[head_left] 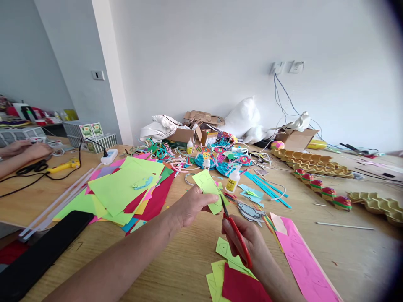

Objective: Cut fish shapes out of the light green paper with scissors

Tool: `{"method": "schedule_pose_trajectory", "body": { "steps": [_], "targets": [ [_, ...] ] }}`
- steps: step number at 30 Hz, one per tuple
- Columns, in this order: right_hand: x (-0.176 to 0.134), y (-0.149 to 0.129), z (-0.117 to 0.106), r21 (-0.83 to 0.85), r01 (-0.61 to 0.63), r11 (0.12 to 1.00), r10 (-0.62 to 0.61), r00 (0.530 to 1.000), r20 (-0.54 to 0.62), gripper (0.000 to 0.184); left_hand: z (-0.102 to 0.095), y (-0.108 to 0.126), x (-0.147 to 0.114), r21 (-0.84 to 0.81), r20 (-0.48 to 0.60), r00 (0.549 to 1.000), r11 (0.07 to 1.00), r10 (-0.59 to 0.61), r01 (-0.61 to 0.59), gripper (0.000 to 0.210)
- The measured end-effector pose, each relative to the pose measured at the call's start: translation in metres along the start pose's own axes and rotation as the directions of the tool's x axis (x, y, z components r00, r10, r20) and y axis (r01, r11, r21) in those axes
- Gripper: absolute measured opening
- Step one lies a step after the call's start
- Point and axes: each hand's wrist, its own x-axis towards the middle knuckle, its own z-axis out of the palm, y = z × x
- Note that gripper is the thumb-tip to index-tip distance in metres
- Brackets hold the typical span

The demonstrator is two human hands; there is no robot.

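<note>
My left hand grips a lime-green paper piece with a pencil outline drawn on it, holding it up over the table. My right hand is closed round the red handles of a pair of scissors. The dark blades meet the right edge of the green paper; whether they are apart there I cannot tell. Below my right hand lie more green pieces with drawn outlines and a dark red sheet. Just beyond the scissors rests a grey-blue paper fish.
Coloured paper sheets are piled at left, near a black phone-like slab and a yellow glue gun. A glue bottle stands ahead. Egg cartons and a pink strip lie right. Another person's hands are far left.
</note>
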Motion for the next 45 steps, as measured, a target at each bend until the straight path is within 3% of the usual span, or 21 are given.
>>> {"method": "schedule_pose_trajectory", "body": {
  "steps": [31,45],
  "targets": [
    [0.0022,0.0059,0.0002,0.004,-0.008,1.0,0.008,1.0,0.014,0.037,-0.0038,0.007,-0.0011,0.029,-0.01,0.997,0.997,-0.07,0.07,0.016],
    [0.0024,0.0096,-0.001,-0.025,-0.001,1.0,0.002,0.999,0.036,0.038,-0.0063,0.0042,0.0021,0.007,-0.048,0.999,1.0,-0.024,0.024,0.019]
  ]
}}
